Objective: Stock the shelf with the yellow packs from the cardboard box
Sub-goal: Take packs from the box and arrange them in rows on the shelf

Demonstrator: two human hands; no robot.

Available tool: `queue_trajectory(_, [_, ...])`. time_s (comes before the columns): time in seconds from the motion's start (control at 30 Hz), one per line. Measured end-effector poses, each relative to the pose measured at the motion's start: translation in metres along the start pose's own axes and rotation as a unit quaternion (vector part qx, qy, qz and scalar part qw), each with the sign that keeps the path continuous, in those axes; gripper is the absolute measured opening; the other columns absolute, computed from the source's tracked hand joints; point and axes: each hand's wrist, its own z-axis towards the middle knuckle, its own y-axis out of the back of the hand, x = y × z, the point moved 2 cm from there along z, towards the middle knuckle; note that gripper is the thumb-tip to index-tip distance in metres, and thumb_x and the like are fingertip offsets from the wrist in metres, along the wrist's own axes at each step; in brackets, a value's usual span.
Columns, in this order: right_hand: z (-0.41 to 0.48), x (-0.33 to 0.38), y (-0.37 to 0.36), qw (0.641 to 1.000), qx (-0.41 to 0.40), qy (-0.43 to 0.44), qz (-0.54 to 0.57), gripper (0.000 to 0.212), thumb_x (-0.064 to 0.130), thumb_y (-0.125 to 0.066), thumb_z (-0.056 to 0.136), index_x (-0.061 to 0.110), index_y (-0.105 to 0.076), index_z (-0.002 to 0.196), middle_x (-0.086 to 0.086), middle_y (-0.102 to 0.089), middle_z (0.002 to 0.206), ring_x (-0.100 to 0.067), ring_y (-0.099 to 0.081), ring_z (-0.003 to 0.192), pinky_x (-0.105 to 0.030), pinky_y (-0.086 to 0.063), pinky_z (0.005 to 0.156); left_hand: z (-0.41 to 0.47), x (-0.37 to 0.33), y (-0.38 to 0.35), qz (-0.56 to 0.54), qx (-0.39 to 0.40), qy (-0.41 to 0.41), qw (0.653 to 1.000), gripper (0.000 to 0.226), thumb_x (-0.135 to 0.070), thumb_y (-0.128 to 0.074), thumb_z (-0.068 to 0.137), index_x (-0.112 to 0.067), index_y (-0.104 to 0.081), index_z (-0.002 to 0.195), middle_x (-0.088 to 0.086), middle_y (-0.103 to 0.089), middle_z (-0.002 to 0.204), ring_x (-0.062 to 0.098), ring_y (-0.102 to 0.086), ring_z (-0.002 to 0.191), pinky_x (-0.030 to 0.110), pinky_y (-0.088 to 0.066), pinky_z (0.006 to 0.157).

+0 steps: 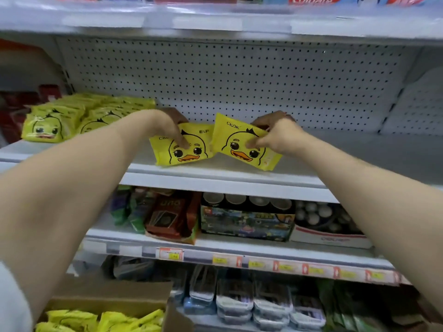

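Each of the hands pinches one duck-faced pack, left hand (171,130) on the left pack (185,149), right hand (275,135) on the right pack (242,144); both packs tilt face-out on the shelf (239,173), seemingly to continue the stocked row (79,116).

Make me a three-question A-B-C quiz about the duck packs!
1. Where is the box? A) bottom left B) top shelf C) far right
2. How many packs are being held? A) one B) two C) four
3. What is the right hand doing? A) hanging open B) pinching a pack C) pointing up

1 A: the box sits low at left.
2 B: the left hand grips the left pack, the right hand the right pack.
3 B: its fingers pinch it.
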Motion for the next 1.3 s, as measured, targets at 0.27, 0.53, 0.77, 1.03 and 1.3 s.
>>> queue_trajectory(0.27, [0.082,0.014,-0.029,0.999,0.005,0.007,-0.052,0.033,0.033,-0.084,0.072,0.03,-0.072,0.102,0.016,-0.07,0.09,-0.007,-0.067,0.085,-0.02,-0.05,0.065,0.097,0.045,0.031,0.071,0.032,-0.064,0.995,0.037,-0.031,-0.089,0.065,-0.018,-0.072,0.095,-0.001,-0.073,0.092,0.018,-0.069,0.083,0.033,-0.059,0.073])
queue_trajectory(0.53, [0.137,0.023,-0.063,1.0,0.007,0.011,-0.025,0.04,0.026,-0.089,0.069,0.027,-0.071,0.104,0.017,-0.069,0.091,0.003,-0.065,0.08,-0.024,-0.056,0.073,0.173,0.069,0.047,0.1,0.008,-0.128,0.987,0.048,-0.031,-0.082,0.076,-0.015,-0.06,0.115,-0.002,-0.057,0.104,0.015,-0.053,0.093,0.022,-0.039,0.061])
queue_trajectory(0.77, [0.169,0.017,-0.084,0.998,0.036,0.02,-0.039,0.045,0.028,-0.088,0.07,0.023,-0.071,0.112,0.008,-0.072,0.103,-0.005,-0.067,0.088,-0.026,-0.057,0.077,0.213,0.086,0.049,0.117,-0.035,-0.155,0.98,0.063,-0.029,-0.08,0.078,-0.011,-0.051,0.131,-0.002,-0.051,0.115,0.024,-0.053,0.112,0.025,-0.036,0.079])
queue_trajectory(1.03, [0.193,0.012,-0.091,0.999,0.044,0.015,0.007,0.039,0.025,-0.088,0.07,0.039,-0.067,0.1,0.013,-0.074,0.097,-0.003,-0.07,0.084,-0.03,-0.06,0.075,0.233,0.11,0.046,0.154,-0.067,-0.168,0.971,0.076,-0.037,-0.086,0.067,-0.013,-0.045,0.126,-0.001,-0.048,0.107,0.024,-0.054,0.106,0.029,-0.041,0.076])
queue_trajectory(1.3, [0.213,0.008,-0.098,0.999,0.036,0.024,0.005,0.042,0.026,-0.088,0.07,0.035,-0.068,0.106,0.016,-0.073,0.098,0.0,-0.07,0.084,-0.026,-0.06,0.075,0.25,0.125,0.046,0.216,-0.15,-0.171,0.95,0.098,-0.046,-0.09,0.056,-0.01,-0.037,0.131,0.01,-0.046,0.125,0.027,-0.048,0.114,0.043,-0.051,0.087])
